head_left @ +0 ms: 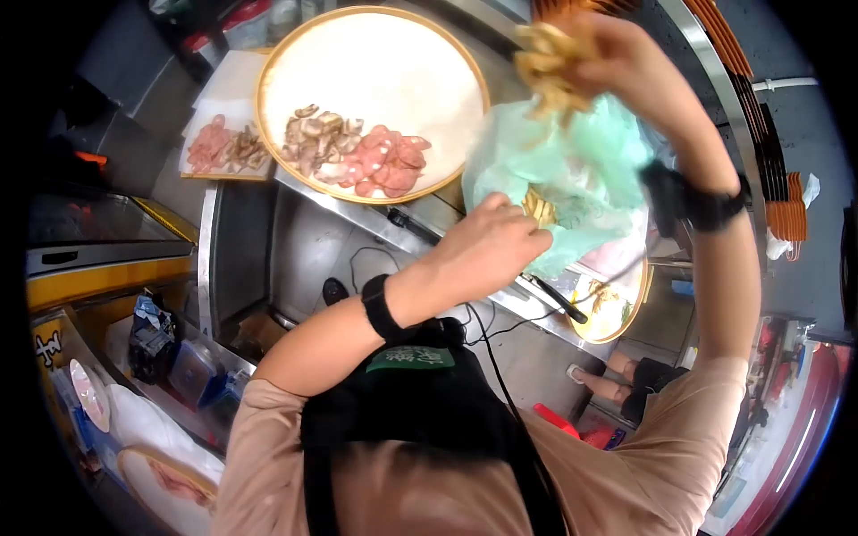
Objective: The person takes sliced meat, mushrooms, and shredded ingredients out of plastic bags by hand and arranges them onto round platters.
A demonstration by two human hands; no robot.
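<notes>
At the upper right, my right hand point(626, 71) is raised above a green plastic bag point(599, 143), its fingers closed on a clump of yellowish-brown food pieces point(552, 67). My left hand point(487, 246) is at the bag's near edge with its fingers curled on the plastic. More yellowish pieces point(539, 207) show in the bag's opening, beside my left fingers. Left of the bag lies a round tray point(375, 54) with a bamboo rim, holding brownish slices point(319, 138) and pink meat slices point(389, 163).
A board point(228, 89) with pink and brown pieces is at the left. Another round tray point(608, 332) lies partly under the bag. A black rod point(559, 299) and cables cross near the counter edge. Another person's legs point(608, 384) show at the lower right.
</notes>
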